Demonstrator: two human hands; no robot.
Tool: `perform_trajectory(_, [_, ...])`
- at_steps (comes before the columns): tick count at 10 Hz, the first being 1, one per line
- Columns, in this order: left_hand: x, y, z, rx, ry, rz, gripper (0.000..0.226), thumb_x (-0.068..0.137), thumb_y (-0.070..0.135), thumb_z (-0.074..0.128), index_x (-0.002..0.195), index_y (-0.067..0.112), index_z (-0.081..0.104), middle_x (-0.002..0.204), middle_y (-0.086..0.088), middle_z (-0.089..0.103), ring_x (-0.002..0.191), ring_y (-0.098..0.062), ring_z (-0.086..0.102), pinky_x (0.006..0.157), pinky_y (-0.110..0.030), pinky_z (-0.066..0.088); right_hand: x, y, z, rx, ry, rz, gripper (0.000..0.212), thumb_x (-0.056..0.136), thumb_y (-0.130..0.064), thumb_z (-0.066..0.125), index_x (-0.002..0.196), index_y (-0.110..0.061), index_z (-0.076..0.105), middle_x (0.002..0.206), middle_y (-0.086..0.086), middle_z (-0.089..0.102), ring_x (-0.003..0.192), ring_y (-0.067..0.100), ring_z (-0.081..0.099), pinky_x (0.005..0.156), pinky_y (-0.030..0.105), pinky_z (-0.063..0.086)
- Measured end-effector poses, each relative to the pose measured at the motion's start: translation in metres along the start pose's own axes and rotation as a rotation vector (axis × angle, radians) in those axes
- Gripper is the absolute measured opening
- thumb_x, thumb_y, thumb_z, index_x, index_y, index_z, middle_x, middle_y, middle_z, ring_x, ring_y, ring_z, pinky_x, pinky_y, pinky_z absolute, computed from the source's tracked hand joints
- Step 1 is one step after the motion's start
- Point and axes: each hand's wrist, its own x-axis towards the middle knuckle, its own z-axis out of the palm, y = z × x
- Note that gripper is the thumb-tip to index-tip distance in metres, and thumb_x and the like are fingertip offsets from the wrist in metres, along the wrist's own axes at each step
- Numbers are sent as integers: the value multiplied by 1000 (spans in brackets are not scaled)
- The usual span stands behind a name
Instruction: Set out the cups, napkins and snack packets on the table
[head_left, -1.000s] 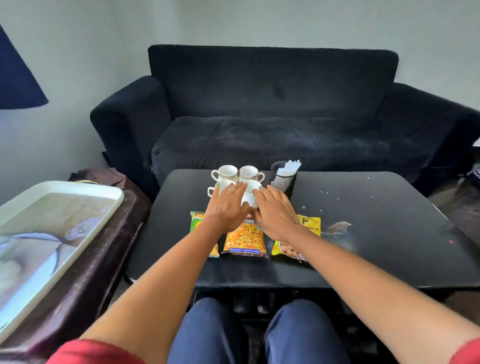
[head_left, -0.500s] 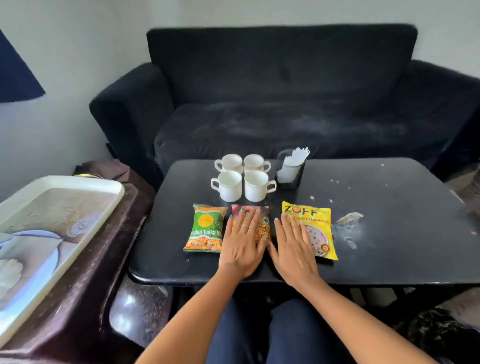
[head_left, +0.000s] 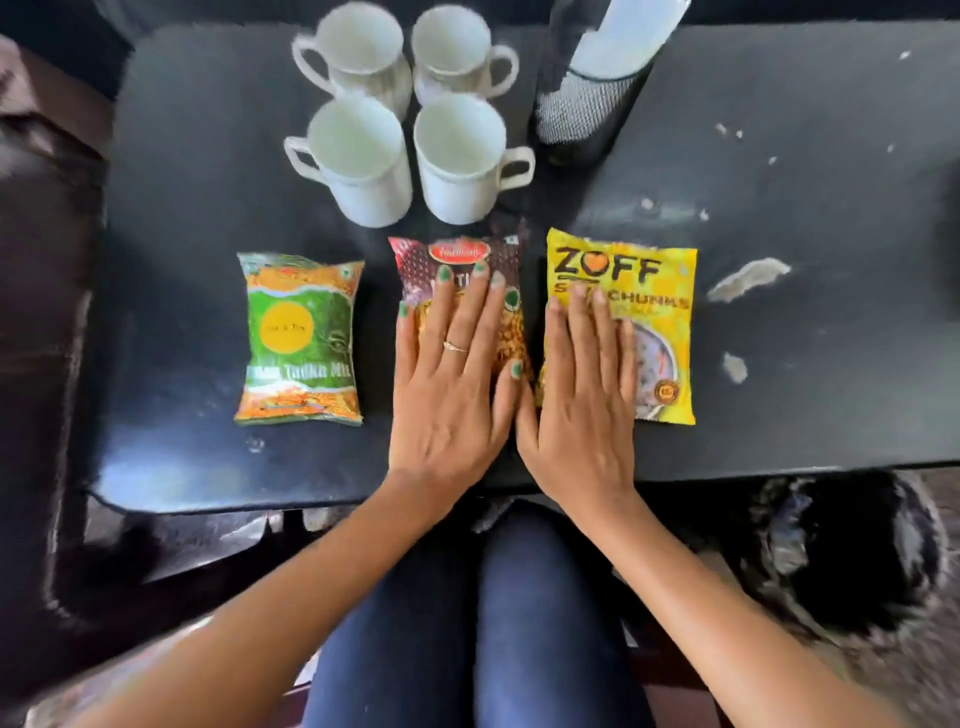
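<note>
Under my left fingers (head_left: 470, 296) lies a maroon, dotted packet (head_left: 457, 265), orange lower down; under my right fingers (head_left: 587, 322), a yellow packet (head_left: 660, 291) with dark lettering. Left of them a green packet (head_left: 300, 338) bears a yellow circle; beyond stand four white cups (head_left: 405, 114) on the black table (head_left: 805, 234).

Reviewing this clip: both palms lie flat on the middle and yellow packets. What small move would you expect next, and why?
Probably lifting both hands away. The left hand lies flat on the middle packet and the right hand on the yellow packet; with the green packet they already form a row in front of four cups and the napkin holder, so little seems left to arrange.
</note>
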Motion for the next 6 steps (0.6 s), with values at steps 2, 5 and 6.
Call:
perform_trajectory(2, [9,11,-39,33,-281,-70,60,94,37,34,147,10,32,154,-8,32,143,-29,23,118,-44,9,10,-9,-34,-71,-281,40,59,95,-32,36,145,-1,30,154,19,25,144,31,20,117,51,21])
perform_trajectory(5, [33,22,-155,80,-569,-120,62,96,41,18,152,13,16,159,-2,13,148,-27,10,118,-49,-3,46,-42,-126,-80,-492,101,69,95,-38,47,148,-3,19,156,17,18,145,32,17,118,43,6])
perform_trajectory(6, [46,16,-190,68,-555,-140,63,98,38,22,153,14,4,161,-1,0,149,-25,-3,116,-40,-18,62,-64,-155,-39,-462,157,70,94,-38,49,147,-3,20,156,17,20,145,31,18,119,44,9])
